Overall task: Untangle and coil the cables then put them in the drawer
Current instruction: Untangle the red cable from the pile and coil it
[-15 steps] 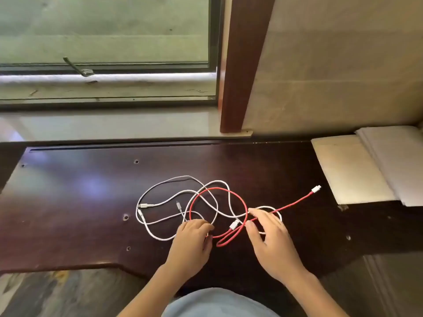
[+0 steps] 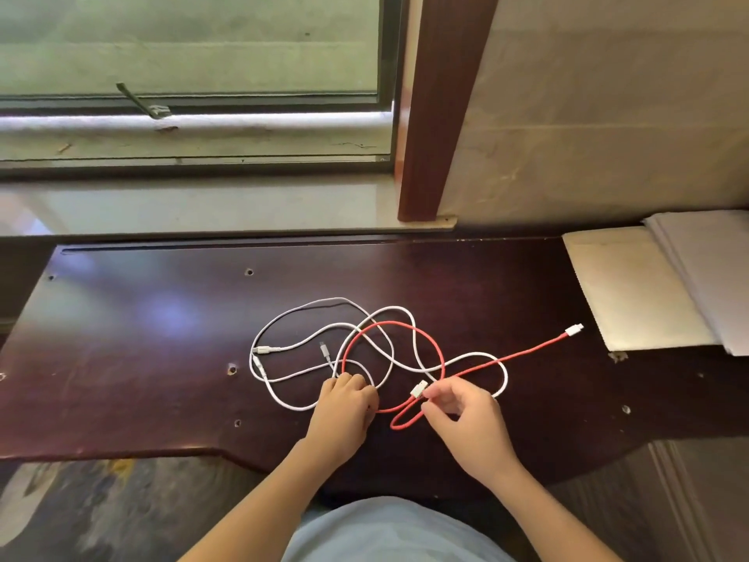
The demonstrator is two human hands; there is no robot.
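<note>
A red cable (image 2: 435,350) and white cables (image 2: 320,330) lie tangled on the dark wooden desk (image 2: 162,318), just ahead of both hands; I cannot count the white ones for certain. The right hand (image 2: 466,415) pinches the red cable beside its white plug (image 2: 418,388). The left hand (image 2: 344,407), fingers curled, grips the crossing strands. Right of the right hand, well apart, lies a stack of white papers (image 2: 648,285). No writing is legible.
</note>
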